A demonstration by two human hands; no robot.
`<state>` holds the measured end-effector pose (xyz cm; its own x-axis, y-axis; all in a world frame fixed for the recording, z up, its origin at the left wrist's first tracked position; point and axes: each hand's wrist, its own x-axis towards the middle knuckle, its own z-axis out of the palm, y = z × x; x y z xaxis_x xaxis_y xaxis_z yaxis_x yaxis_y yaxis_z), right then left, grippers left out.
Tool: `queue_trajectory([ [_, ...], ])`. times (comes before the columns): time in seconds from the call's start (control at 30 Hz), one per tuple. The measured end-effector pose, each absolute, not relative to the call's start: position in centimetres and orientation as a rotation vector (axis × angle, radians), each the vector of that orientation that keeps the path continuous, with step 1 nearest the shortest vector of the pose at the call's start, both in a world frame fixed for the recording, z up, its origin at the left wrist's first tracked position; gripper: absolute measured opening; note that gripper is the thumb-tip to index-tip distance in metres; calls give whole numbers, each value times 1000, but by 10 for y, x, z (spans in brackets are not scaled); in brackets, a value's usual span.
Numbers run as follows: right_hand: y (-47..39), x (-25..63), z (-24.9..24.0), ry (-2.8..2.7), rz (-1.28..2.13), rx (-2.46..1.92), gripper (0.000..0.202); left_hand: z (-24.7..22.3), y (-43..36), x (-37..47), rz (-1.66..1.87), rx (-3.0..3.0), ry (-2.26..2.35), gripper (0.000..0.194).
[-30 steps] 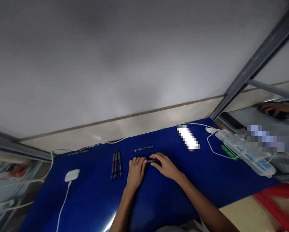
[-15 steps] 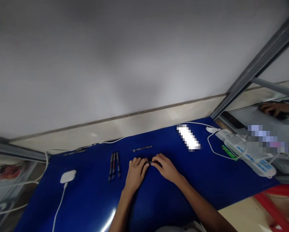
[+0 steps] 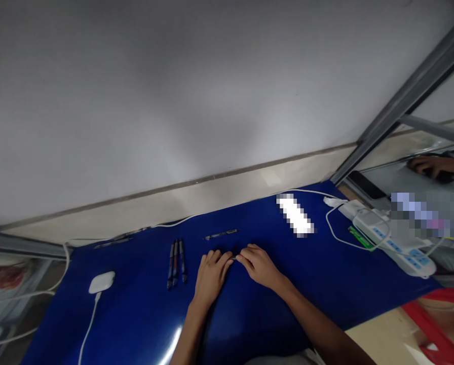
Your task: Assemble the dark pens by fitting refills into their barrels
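Observation:
My left hand (image 3: 211,272) and my right hand (image 3: 260,264) meet over the blue tabletop (image 3: 246,309). Between their fingertips is a slim dark pen-like piece (image 3: 233,257); both hands pinch it, and fingers hide most of it. Just beyond them a pen (image 3: 221,234) lies crosswise on the surface. To the left of my left hand, three pens lie roughly side by side: a dark one (image 3: 171,266), one with red on its barrel (image 3: 176,263) and another dark one (image 3: 183,261).
A white case (image 3: 102,282) with a cable lies at left. Thin dark items (image 3: 122,236) rest along the back edge. On the right are a pixelated white rectangle (image 3: 295,215), a green packet (image 3: 360,238) and a power strip (image 3: 398,248). Another person's hand (image 3: 426,166) rests beyond the metal post (image 3: 382,119).
The view has shifted slightly. My hands stay together, fingers a little repositioned, and a thin stretch of the piece between them shows differently. The pens on the table have not moved.

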<state>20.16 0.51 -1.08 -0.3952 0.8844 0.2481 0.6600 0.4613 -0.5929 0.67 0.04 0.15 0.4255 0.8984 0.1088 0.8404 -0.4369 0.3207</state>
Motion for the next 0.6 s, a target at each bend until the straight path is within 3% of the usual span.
queue_trajectory([
  [0.23, 6, 200, -11, -2136, 586, -1296, 38, 2, -1, 7, 393, 2456, 1550, 32],
  [0.6, 1, 207, 1, -2010, 560, -1372, 24, -2, -1, 4, 549, 2399, 1616, 30],
])
